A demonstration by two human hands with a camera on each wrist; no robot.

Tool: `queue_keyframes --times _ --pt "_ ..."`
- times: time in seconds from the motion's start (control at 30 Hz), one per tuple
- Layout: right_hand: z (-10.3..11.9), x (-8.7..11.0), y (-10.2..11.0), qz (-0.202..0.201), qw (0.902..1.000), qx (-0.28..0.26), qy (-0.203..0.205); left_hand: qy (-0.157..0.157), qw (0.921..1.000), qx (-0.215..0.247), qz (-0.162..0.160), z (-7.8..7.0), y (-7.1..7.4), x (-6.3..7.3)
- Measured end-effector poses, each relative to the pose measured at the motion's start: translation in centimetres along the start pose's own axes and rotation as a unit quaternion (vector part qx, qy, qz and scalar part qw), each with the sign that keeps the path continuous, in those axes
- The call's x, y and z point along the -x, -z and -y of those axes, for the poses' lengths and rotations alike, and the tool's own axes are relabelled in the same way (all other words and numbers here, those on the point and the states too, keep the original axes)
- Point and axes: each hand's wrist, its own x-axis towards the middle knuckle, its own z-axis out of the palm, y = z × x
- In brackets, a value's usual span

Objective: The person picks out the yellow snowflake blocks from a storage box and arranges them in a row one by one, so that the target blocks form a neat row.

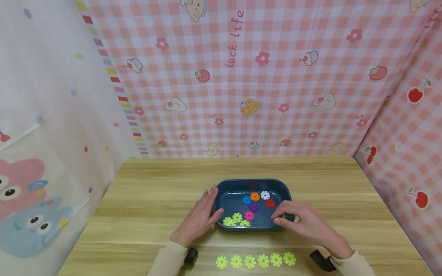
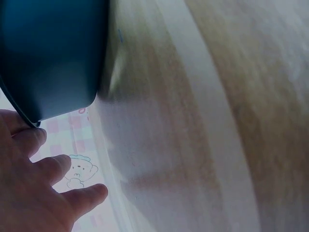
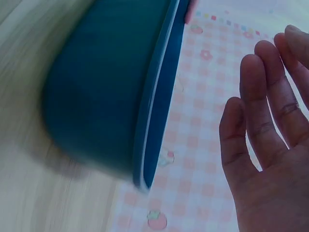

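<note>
A dark blue tray [image 1: 253,185] stands on the wooden table. My left hand [image 1: 200,216] rests against its left end, fingers extended along the outside and the thumb at the rim. Over the tray's right front corner is my right hand [image 1: 305,220], its thumb and index fingertips close together; whether they pinch anything is hidden. A bit of green [image 1: 284,216] shows in the gap behind the thumb. In the tray lie several yellow-green notched discs [image 1: 237,217], plus a pink disc [image 1: 249,215], purple disc [image 1: 253,207], blue disc [image 1: 246,200], orange disc [image 1: 254,196], white disc [image 1: 265,195] and red disc [image 1: 270,203].
Several yellow-green discs [image 1: 250,262] form a row on the table in front of the tray. Black straps [image 1: 191,256] show at both wrists. Patterned cloth [image 1: 262,84] hangs behind the table's back edge and along both sides.
</note>
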Motion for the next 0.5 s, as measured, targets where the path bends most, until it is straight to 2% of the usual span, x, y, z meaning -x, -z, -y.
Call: queue_keyframes --times 0.2,0.5 --pt "0.1 -2.0 -1.7 -0.013 0.9991 -0.002 0.041 0.002 1.0 0.003 -0.001 0.0 0.0 0.0" --pt "-0.2 -4.0 -4.2 0.016 0.998 -0.046 0.041 -0.002 1.0 0.004 -0.006 0.1 0.0 0.0"
